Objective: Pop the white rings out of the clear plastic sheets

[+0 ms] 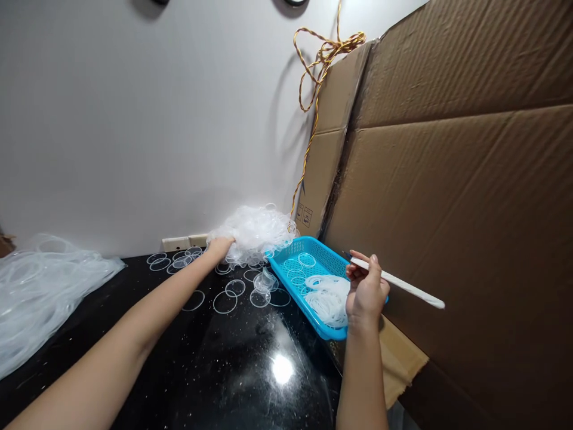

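Your right hand is nearest: fingers curled shut, thumb over, gripping a white stick near its dark inner end, with the long pale shaft pointing away from the palm, clear of the cardboard. The grip looks firm and the shaft is free to swing. Just left of and below that hand sits a blue plastic basket, with a bundle of thin clear rings and a few single rings lying in it.

Your left hand rests on the near edge of a tangle of clear rings, fingers bunched against it; whether they have hold of any strand, you cannot tell from this view. Loose clear rings lie flat on the black speckled table just in front of that hand, between it and the basket. Further left of the hand is a large heap of clear rings.

Beyond both hands, the tangle touches the basket's far corner. To the right, a cardboard sheet stands close beside your right hand, limiting room there. A twisted orange cord hangs on the cardboard's top edge, against a white wall.
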